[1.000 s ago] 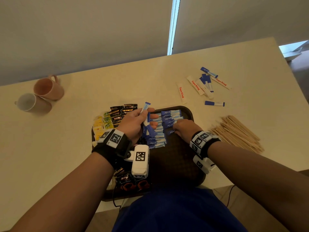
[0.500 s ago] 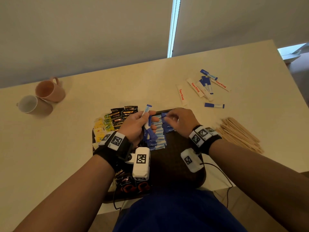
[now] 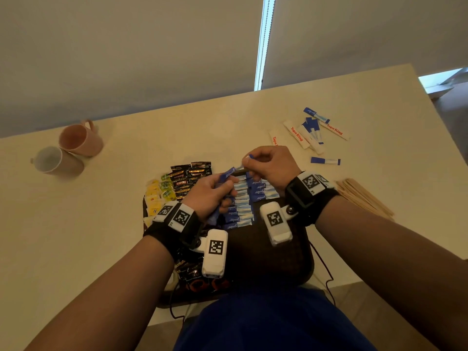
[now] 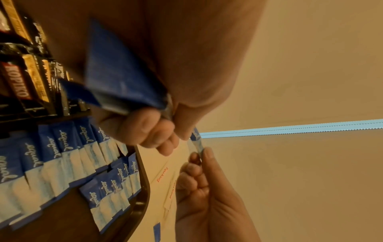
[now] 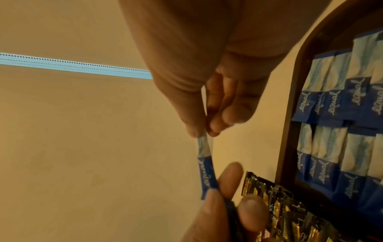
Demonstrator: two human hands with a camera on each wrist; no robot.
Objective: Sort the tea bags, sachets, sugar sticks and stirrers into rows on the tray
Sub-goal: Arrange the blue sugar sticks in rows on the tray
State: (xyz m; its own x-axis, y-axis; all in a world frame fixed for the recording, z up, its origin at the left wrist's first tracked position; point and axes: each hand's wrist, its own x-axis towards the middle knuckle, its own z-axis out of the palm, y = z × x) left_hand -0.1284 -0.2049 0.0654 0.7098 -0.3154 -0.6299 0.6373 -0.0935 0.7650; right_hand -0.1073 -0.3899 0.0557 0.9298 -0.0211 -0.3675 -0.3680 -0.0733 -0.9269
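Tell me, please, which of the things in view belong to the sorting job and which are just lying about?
Part of the job:
- tray
- blue sachets, one pinched between both hands
- black sachets
- yellow tea bags
- loose sugar sticks on the table
- wooden stirrers

Just lying about:
- pink mug
- white mug
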